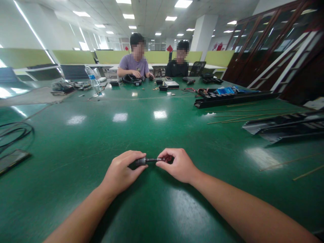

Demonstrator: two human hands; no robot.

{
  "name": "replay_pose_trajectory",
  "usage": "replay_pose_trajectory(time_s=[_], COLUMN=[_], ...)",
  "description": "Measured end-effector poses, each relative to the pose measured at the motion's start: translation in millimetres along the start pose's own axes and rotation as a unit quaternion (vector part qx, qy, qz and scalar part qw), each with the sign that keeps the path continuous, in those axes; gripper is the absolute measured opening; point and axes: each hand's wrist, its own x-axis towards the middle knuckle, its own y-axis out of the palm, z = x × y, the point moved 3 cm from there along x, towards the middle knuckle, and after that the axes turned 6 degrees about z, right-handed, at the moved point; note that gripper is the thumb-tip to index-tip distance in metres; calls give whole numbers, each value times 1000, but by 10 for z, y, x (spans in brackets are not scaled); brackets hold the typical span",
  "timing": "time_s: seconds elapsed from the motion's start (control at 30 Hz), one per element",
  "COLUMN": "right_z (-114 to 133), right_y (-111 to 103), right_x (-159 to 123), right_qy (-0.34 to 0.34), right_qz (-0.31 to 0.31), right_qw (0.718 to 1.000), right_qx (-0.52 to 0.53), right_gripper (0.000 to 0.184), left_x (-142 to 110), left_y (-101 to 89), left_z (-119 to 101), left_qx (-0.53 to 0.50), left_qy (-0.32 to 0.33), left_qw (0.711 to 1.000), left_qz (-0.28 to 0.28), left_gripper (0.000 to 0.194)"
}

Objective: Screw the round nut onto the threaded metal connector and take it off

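My left hand (123, 170) closes thumb and fingers round a black cylindrical piece (141, 162). From its right end a thin dark shaft (152, 160) runs level towards my right hand (178, 165). That hand pinches the shaft's far end, where a small dark red and black part (167, 158) shows between thumb and fingers. Whether this part and the shaft are joined or only touching, I cannot tell. Both hands are low over the green table (101, 135), close together, and my fingers partly hide what they hold.
Black metal channels (286, 126) and thin brass-coloured rods (240, 118) lie on the right. On the left are a black cable coil (16, 133) and a flat dark device (14, 160). A water bottle (92, 79) and two seated people (134, 64) are across the table.
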Motion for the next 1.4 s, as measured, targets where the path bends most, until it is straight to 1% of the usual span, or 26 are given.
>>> replay_pose_trajectory(time_s=[0.4,0.87,0.97,1.07,1.13,1.2,1.27,1.3,1.33,1.37,1.4], right_z=[-4,-13,-5,-28,-60,-91,-111,-116,-118,-119,-119], right_y=[-13,-23,-25,-28,-25,-19,-16,-15,-15,-14,-15], right_x=[0,0,-1,8,18,27,33,34,34,34,33], right_qy=[8,4,3,7,15,24,27,25,22,19,17], right_qz=[-10,-23,-28,-35,-28,-17,-10,-10,-11,-11,-13], right_qw=[1000,1000,1000,999,999,997,995,995,995,995,996], right_qx=[9,6,3,15,41,72,92,96,96,92,87], right_gripper=[10,10,10,16,25,33,36,36,36,36,35], left_x=[-8,8,10,23,36,37,-5,-52,-119,-206,-309], left_y=[-17,-33,-74,-116,-124,-135,-200,-269,-367,-494,-639], left_z=[26,68,95,157,213,265,307,324,339,347,343], left_qx=[7,-6,0,3,-44,-152,-274,-316,-331,-311,-263], left_qy=[-6,-48,-78,-142,-204,-262,-302,-310,-308,-294,-268], left_qw=[1000,999,997,988,976,950,908,890,884,895,918], left_qz=[-1,1,-18,-52,-63,-72,-95,-108,-119,-127,-129], left_gripper=[27,25,26,33,42,49,51,49,45,40,34])
